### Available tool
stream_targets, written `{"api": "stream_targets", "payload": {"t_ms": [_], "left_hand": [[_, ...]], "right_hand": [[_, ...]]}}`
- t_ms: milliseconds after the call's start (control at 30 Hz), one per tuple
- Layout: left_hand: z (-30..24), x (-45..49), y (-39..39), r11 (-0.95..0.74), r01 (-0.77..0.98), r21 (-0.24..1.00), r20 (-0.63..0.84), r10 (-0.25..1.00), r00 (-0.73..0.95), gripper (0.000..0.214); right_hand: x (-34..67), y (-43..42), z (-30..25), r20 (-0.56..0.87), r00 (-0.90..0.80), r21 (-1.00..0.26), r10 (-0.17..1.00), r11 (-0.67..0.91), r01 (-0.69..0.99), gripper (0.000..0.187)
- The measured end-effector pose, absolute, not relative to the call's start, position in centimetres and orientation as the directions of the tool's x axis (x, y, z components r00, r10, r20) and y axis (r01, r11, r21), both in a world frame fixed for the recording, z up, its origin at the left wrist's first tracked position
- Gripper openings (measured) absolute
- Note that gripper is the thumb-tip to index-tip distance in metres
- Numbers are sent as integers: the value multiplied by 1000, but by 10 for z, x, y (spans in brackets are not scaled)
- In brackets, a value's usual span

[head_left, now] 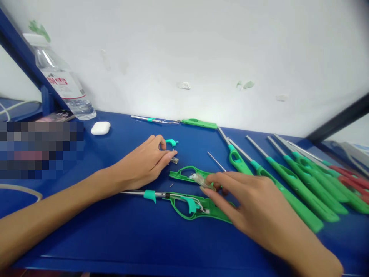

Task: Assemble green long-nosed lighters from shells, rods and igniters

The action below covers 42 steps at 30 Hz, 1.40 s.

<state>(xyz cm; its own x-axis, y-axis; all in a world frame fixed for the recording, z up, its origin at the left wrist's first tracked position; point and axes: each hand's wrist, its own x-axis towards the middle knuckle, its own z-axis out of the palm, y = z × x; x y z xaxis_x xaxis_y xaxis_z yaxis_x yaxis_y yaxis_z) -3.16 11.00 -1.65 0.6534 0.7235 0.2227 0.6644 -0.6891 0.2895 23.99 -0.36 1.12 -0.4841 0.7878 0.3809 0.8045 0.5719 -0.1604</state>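
Note:
My left hand (152, 157) is closed in a pinch at a small clear part (174, 159) with a dark end. Just beyond its fingertips lies a teal trigger (172, 142). Between the thumb and fingers of my right hand (248, 207) is a clear fuel tank (202, 180) with a white valve end, held over an empty green lighter shell half (184, 175). Nearer to me lies an opened lighter half (180, 209), with its metal tube, teal trigger (190, 204) and wires in place. A tiny metal pin (171, 185) rests between the halves.
Several assembled green lighters (302, 184) lie side by side at right, red ones (351, 179) beyond them. A thin metal rod (216, 161) lies near my right hand. Along the wall are a green shell half (199, 123) and a metal tube (147, 119). A water bottle (63, 80) and white case (100, 128) stand left.

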Motion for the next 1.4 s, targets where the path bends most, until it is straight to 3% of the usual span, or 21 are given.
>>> {"api": "stream_targets", "payload": {"t_ms": [433,700,867,1000,1233,1400], "left_hand": [[-12,-48,128,-664,698,268,250,748,615,61],[-13,-60,142,-625,739,251,243,780,577,44],[-14,-63,144,-605,750,267,250,795,553,41],[-14,-65,145,-611,741,277,239,791,563,36],[-13,-62,144,-591,757,279,226,806,546,32],[-14,-62,142,-587,756,289,272,807,524,25]], "right_hand": [[243,-3,10,389,-479,-157,787,568,808,12],[244,-3,9,396,-471,-127,788,555,822,17],[245,-3,11,564,-296,-118,771,430,895,18],[244,-4,16,704,-114,-181,701,333,925,11],[240,-7,24,748,44,-281,662,256,925,14],[243,-6,23,710,41,-294,703,243,924,10]]}}
